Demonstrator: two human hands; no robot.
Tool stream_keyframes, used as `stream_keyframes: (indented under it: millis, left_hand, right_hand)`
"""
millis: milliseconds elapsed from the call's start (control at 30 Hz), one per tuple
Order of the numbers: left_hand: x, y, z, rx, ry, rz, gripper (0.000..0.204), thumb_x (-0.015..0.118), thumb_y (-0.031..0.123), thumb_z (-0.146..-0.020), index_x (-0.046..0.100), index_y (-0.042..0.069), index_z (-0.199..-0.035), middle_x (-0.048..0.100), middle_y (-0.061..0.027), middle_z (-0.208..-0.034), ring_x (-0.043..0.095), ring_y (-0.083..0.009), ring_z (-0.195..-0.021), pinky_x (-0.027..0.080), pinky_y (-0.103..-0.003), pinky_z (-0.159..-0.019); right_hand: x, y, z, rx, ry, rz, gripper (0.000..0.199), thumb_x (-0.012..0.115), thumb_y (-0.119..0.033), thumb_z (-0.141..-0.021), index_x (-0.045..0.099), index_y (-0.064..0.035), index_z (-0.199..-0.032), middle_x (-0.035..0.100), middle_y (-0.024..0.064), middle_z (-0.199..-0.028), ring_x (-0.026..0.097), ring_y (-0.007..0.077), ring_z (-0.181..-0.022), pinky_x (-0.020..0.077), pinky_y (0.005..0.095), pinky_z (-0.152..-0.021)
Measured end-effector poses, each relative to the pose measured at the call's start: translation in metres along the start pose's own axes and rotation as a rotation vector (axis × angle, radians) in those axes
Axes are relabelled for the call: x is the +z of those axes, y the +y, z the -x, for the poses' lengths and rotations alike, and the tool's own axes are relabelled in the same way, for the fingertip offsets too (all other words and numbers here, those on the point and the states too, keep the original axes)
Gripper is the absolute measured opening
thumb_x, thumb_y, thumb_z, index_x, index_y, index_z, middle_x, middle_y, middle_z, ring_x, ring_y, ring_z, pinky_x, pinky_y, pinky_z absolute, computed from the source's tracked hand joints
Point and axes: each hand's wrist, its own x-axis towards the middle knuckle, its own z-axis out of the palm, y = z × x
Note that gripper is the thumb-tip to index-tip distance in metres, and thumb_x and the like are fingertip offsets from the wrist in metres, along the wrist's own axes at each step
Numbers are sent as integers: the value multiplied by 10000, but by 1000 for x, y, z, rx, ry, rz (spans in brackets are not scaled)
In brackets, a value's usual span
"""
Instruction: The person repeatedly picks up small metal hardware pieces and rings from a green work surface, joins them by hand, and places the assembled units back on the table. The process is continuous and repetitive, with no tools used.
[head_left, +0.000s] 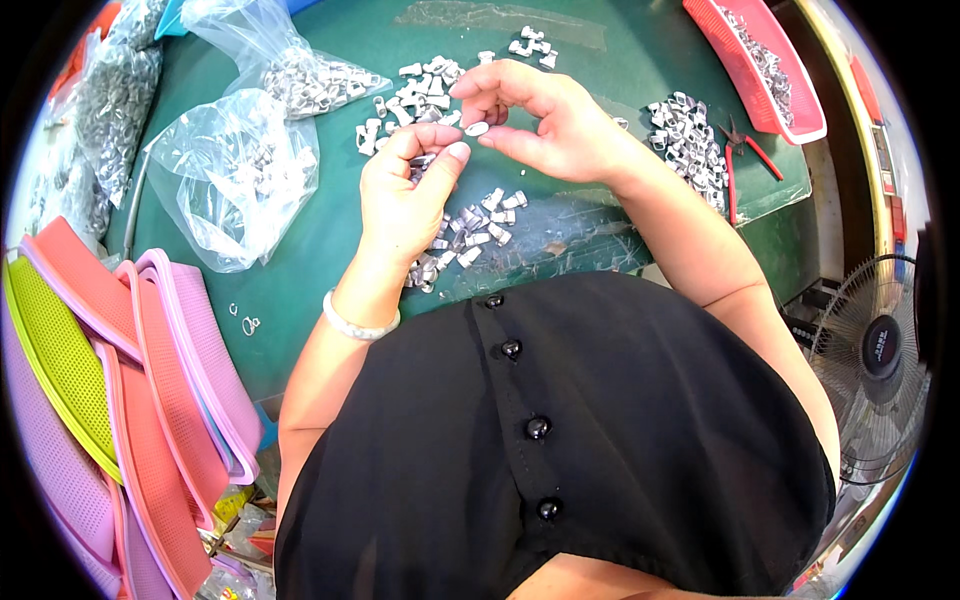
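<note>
Both my hands meet above the green table, fingertips close together. My left hand (400,200) is closed, thumb against the bent index finger, with several small silver metal clasps (422,165) in its curl. My right hand (560,125) is curved, its thumb and a fingertip at a small shiny oval metal piece (476,129) between the two hands. The piece also sits very near the left fingertips. Behind the hands lies a loose pile of silver clasps (425,92). A second pile (480,228) is just in front of them, by the table's near edge.
At the right are another clasp pile (685,140), red-handled pliers (740,160) and a pink basket (800,125) of metal parts. Clear plastic bags (240,180) with parts lie left. Stacked plastic baskets (165,380) stand at lower left, a fan (875,350) at far right.
</note>
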Motion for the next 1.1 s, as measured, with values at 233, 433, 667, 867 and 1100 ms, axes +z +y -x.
stream_keyframes:
  millis: [233,433,667,867,1100]
  left_hand:
    - [0,1,1,41,-38,4,112,641,77,-819,616,15,-908,591,9,-793,506,-46,-679,406,-185,-605]
    - [-1,-3,0,53,-57,14,109,633,74,-828,619,19,-921,589,13,-766,498,-41,-618,382,-171,-541]
    - [-1,0,1,-36,-48,60,139,641,71,-814,651,1,-933,609,0,-770,505,-43,-598,411,-179,-543]
    - [-1,1,2,-75,-66,67,155,614,99,-849,629,7,-973,592,4,-721,511,-49,-586,376,-165,-510]
    - [-2,2,1,-81,-135,117,174,614,101,-843,639,9,-988,602,8,-754,512,-35,-624,416,-163,-551]
  right_hand:
    - [2,-6,1,-62,10,54,423,611,69,-709,558,-40,-1114,624,74,-939,610,167,-853,482,294,-769]
    - [2,-12,1,-126,-13,238,364,601,3,-738,558,-43,-1096,621,114,-1003,624,245,-910,499,337,-782]
    - [5,-9,1,-130,6,253,382,617,-15,-736,548,-50,-1109,623,120,-969,623,259,-893,503,337,-763]
    - [7,-8,3,-105,22,236,390,618,-15,-728,547,-52,-1110,618,118,-929,619,263,-852,501,346,-734]
    - [10,-8,1,-279,38,456,445,670,-1,-681,546,-47,-1105,592,92,-897,612,244,-816,503,333,-714]
